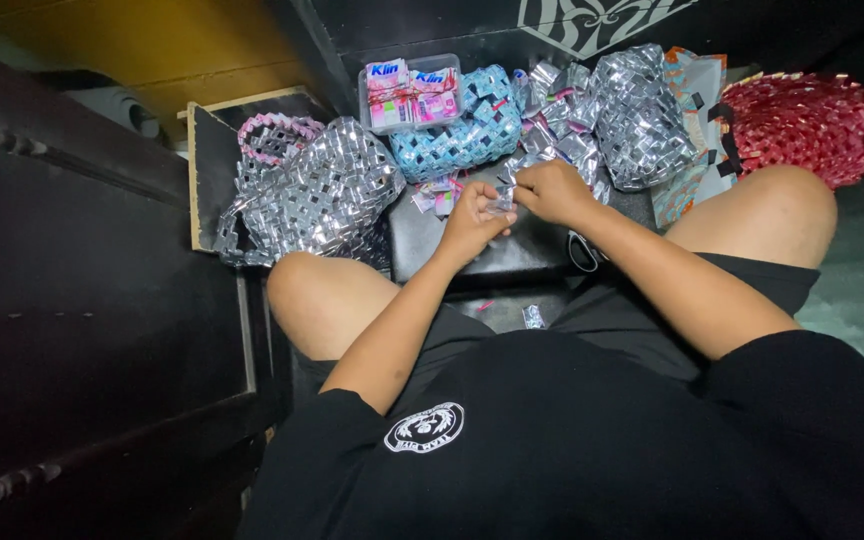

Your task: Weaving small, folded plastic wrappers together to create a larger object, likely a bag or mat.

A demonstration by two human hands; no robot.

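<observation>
We look down on our two hands meeting over a black stool set between our knees. Our left hand and right hand close together on a small folded silver foil strip, which lies pinched between the fingers of both hands; the left fingers clamp it from 7 o'clock and the right fingers from 2 o'clock, so that only a sliver of the strip shows in the gap between them.

At 10 o'clock from the hands rests a silver woven bag with a pink-and-white handle. At 12 o'clock lies a blue woven bag, and on its left end a clear plastic box of pink wrappers. At 1 o'clock sits a heap of loose silver strips beside a second silver woven piece; farther out at 2 o'clock is a red woven bag. A few pink and silver scraps lie just left of the left hand, and one silver scrap lies at 6 o'clock on the floor between our legs.
</observation>
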